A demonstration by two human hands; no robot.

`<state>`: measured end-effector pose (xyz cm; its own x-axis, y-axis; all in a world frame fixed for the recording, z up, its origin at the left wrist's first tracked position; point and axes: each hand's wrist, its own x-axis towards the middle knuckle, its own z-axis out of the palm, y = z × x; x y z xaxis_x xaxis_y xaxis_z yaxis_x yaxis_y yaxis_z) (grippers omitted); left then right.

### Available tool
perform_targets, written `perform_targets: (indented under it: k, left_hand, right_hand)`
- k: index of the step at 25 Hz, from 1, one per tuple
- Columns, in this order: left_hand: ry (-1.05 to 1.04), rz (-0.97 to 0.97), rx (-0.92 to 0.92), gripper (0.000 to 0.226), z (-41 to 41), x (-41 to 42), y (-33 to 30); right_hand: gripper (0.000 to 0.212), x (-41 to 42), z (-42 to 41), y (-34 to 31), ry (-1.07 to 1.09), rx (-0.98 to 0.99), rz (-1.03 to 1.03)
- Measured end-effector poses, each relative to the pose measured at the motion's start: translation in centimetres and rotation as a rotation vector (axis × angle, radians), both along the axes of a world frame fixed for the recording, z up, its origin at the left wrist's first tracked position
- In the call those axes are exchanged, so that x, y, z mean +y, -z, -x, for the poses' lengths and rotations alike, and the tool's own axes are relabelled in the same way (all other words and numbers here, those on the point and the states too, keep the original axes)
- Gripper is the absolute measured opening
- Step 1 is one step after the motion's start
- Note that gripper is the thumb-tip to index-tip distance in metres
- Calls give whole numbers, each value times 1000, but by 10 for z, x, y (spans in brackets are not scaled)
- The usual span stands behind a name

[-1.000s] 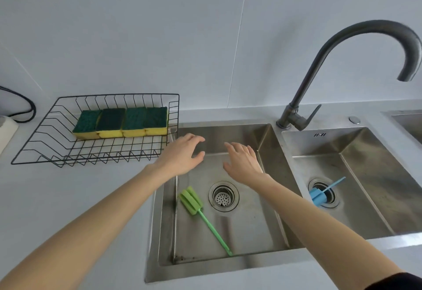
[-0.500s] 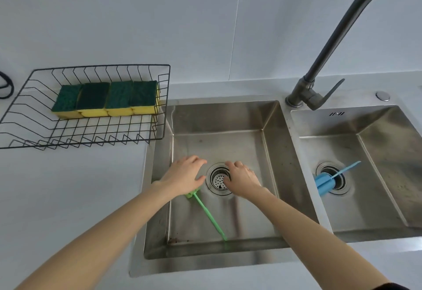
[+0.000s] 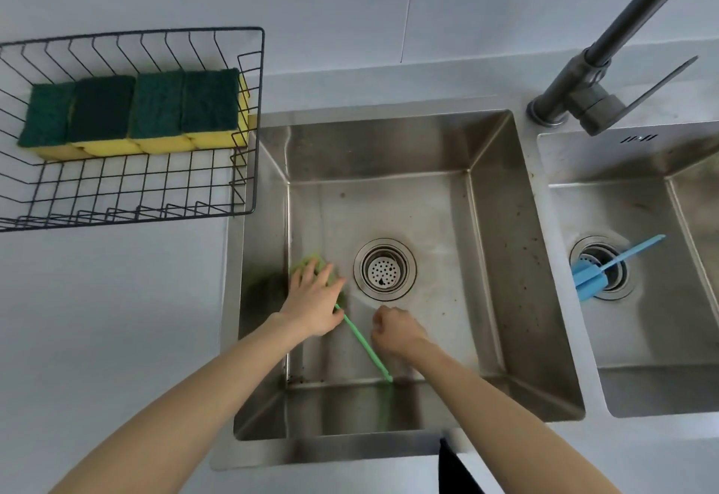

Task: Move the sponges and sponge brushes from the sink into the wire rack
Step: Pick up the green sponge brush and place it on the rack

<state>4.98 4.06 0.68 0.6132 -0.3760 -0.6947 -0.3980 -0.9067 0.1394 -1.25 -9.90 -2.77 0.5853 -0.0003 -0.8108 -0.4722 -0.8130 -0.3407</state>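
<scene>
The green sponge brush (image 3: pixel 360 336), with a thin straight plastic handle and a lighter green foam head, lies on the floor of the left stainless steel sink basin (image 3: pixel 494 260), left of the round perforated drain strainer (image 3: pixel 384 270). Its handle runs diagonally toward the near wall. The left hand (image 3: pixel 315 305) rests on the foam head, fingers spread and flat, not closed round it. The right hand (image 3: pixel 395 330) is curled at the handle; whether it grips cannot be told. A blue sponge brush (image 3: pixel 595 277) lies over the right basin's drain. Four green-topped yellow sponges (image 3: pixel 132 112) sit in the black wire rack (image 3: pixel 249 167) on the counter.
</scene>
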Motion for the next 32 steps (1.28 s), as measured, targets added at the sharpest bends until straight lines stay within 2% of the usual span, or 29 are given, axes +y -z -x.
perform_targets:
  k: [8, 14, 17, 25, 32]
  left_hand:
    - [1, 47, -27, 51, -4, 6, 17]
    - [-13, 56, -69, 61, -5, 9, 19]
    - [-64, 70, -90, 67, -7, 17, 17]
    - [-92, 155, -170, 62, -9, 15, -6]
    - [-45, 261, -251, 57, 7, 21, -34]
  right_hand:
    - [30, 13, -1, 14, 9, 12, -42]
    - [29, 3, -3, 10, 65, -46, -53]
    - [28, -12, -10, -4, 117, -148, -71]
    - [28, -46, -29, -49, 24, -277, -44]
    - [12, -69, -20, -96, 27, -340, -125]
